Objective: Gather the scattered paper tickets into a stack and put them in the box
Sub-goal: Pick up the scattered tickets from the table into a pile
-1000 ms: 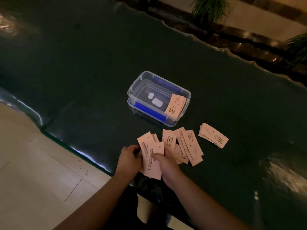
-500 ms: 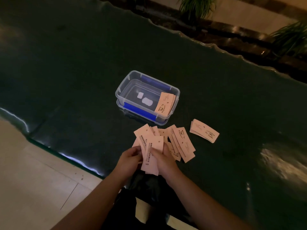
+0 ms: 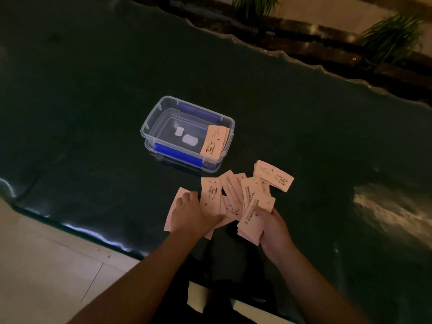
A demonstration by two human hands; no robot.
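Observation:
Pale pink paper tickets (image 3: pixel 230 191) lie fanned out on the dark green table (image 3: pixel 93 113), just in front of a clear plastic box (image 3: pixel 149 127) with blue latches. A small ticket stack (image 3: pixel 215 142) leans inside the box at its right end. My right hand (image 3: pixel 272 226) grips a bundle of tickets (image 3: pixel 253 218) near the table's front edge. My left hand (image 3: pixel 190 215) presses flat on loose tickets to the left, fingers spread. Another small pile (image 3: pixel 273 175) rests to the right of the fan.
The table's wavy front edge (image 3: pixel 77 230) runs diagonally at lower left, with a light tiled floor (image 3: pixel 46 265) below. Potted plants (image 3: pixel 392 36) and a dark ledge stand beyond the far edge. A bright reflection (image 3: pixel 385 206) shows on the table at right.
My hands have separated: the right hand has carried the gathered bundle to the right, and the left hand has come down flat on loose tickets at the left.

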